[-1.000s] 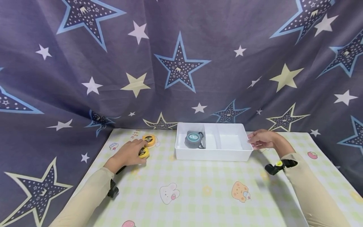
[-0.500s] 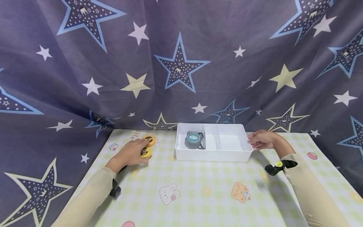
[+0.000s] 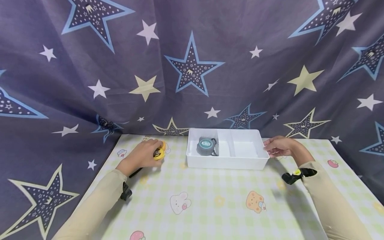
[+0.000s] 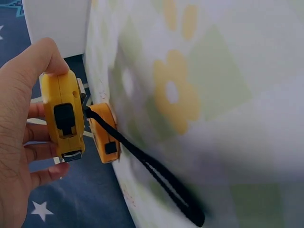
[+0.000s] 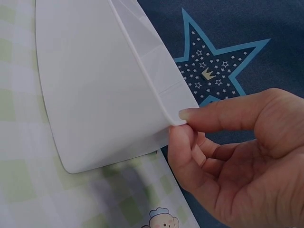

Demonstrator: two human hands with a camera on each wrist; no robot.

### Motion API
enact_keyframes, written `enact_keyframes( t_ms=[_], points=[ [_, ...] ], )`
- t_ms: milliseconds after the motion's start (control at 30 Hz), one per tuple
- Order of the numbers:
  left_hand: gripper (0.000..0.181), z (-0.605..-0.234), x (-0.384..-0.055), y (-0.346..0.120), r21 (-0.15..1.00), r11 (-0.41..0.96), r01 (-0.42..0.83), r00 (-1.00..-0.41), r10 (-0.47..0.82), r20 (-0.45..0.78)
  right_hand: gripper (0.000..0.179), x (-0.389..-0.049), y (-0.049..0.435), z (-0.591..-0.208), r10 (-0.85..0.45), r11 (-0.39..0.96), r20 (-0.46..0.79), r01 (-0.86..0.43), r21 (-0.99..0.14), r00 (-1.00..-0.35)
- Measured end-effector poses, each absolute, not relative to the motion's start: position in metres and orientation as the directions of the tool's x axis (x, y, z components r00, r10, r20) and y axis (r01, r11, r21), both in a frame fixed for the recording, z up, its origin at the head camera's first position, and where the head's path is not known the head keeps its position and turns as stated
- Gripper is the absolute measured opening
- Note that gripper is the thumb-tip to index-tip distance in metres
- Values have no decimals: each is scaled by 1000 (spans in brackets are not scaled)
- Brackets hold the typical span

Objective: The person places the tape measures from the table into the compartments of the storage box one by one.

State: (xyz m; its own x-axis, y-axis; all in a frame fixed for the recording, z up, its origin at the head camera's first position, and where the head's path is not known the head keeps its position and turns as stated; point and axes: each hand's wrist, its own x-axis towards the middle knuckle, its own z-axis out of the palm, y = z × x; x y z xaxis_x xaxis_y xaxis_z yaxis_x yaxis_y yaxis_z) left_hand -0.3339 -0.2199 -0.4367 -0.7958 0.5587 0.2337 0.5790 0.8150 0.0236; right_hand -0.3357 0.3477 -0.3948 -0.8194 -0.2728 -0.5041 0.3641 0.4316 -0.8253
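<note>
My left hand grips a yellow tape measure, thumb on one end and fingers on the far side. A black wrist strap hangs from it. Behind it, in the left wrist view, an orange-yellow tape measure rests on the table, partly hidden. At the right end of the white divided box, my right hand pinches the rim between thumb and forefinger. A grey tape measure with a teal label lies in the box's left compartment; nothing shows in the middle and right ones.
A green checked cloth with cartoon prints covers the table. Behind the box hangs a dark curtain with stars, right along the table's back edge. Each wrist wears a black camera strap.
My left hand has shifted slightly right with the yellow tape measure, now lifted a little and covering more of the orange-yellow one. My right hand stays at the box rim.
</note>
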Motion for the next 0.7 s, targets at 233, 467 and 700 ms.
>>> enact_keyframes(
  t_ms=[233,467,700],
  points=[
    [56,-427,-335,-213,22,800,600,-778,576,250,39,-335,348,-393,-275,425,-509,372,-825,-816],
    [52,-414,-338,-205,-35,753,657,-709,633,310,39,-335,347,-392,-267,429,-510,373,-823,-818],
    [50,-393,-339,-194,-79,724,686,-667,668,331,40,-337,348,-395,-255,439,-510,372,-818,-821]
  ],
)
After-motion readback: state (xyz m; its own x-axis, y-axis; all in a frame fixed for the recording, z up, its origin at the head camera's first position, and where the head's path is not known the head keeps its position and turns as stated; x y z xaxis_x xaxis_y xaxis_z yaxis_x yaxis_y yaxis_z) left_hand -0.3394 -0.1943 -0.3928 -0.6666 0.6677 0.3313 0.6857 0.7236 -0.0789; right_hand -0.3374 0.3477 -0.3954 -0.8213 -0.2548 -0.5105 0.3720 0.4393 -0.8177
